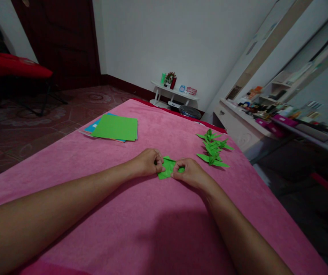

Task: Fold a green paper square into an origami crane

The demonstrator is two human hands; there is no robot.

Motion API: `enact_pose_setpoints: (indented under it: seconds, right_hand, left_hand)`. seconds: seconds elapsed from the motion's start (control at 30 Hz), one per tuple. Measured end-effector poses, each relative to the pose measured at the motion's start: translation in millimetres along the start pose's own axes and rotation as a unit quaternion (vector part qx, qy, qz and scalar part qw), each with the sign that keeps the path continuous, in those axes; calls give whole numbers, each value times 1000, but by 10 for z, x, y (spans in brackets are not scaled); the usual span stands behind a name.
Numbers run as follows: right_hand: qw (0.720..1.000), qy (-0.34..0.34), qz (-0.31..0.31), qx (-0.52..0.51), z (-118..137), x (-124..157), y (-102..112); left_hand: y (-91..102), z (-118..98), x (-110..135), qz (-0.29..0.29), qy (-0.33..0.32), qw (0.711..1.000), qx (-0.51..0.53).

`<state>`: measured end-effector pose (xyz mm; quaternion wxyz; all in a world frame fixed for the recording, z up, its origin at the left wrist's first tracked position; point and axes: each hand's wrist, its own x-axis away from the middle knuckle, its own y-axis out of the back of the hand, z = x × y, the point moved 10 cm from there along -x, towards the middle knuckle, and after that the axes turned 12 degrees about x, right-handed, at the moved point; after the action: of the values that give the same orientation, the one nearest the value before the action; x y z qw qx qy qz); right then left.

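Observation:
A small folded piece of green paper (167, 168) lies on the pink cloth, with creases showing across its surface. My left hand (149, 162) pinches its left side between thumb and fingers. At the opposite edge, my right hand (189, 172) grips the paper in the same way, and part of the sheet shows inside the curl of its fingers. Several folded green paper cranes (213, 147) stand in a cluster to the right, beyond my right hand. The parts of the paper under my fingertips are hidden.
A stack of coloured paper sheets (116, 128), green on top, rests at the left of the pink-covered surface (109, 217). Beyond the far edge stands a low white shelf (175, 91) with small items. A cluttered dressing table (244, 118) is at right, a red-covered chair (12, 65) at left.

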<state>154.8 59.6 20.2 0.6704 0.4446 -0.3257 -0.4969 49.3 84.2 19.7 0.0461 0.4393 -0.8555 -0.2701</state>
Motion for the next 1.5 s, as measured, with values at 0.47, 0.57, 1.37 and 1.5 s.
enact_pose_setpoints:
  seconds: [0.47,0.57,1.37,1.5]
  right_hand:
    - [999,-10,-39,-37,-8,24,71]
    - [997,-11,-46,-58,-13,25,83]
    - [937,-53,-311,-152,14,247,541]
    - [939,-49,-307,-145,121,274,488]
  left_hand:
    - [42,-72,11,-6,-36,998,-48]
    - [33,-96,17,-4,-57,997,-49]
    - [-115,-45,124,-82,62,800,591]
    - [-204,-19,149,-98,79,757,642]
